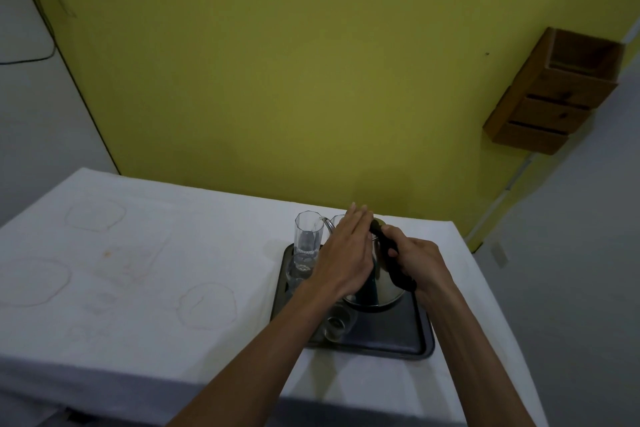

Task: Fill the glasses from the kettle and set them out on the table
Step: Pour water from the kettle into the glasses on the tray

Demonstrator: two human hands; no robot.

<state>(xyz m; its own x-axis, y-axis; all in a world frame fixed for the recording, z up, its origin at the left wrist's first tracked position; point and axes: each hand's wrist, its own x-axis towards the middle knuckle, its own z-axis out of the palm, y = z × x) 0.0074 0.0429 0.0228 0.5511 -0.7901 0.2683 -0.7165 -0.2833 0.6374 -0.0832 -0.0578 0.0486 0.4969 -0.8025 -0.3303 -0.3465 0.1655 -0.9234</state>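
A steel kettle [382, 291] with a black handle [394, 263] stands on a dark tray [394, 340] on the white-covered table [138, 270]. My right hand [420, 262] grips the handle. My left hand [344, 250] lies flat with straight fingers over the kettle's top, hiding the lid. A tall clear glass [307, 239] stands at the tray's far left corner, and the rim of a second glass [336, 219] shows behind my left hand. Another glass [337, 322] sits near the tray's front, partly under my left forearm.
The table cloth carries faint ring stains at left [207, 305]. A yellow wall [277, 80] rises right behind the table. A wooden wall box [554, 90] hangs at upper right. The table's right edge [485, 288] drops to a grey floor.
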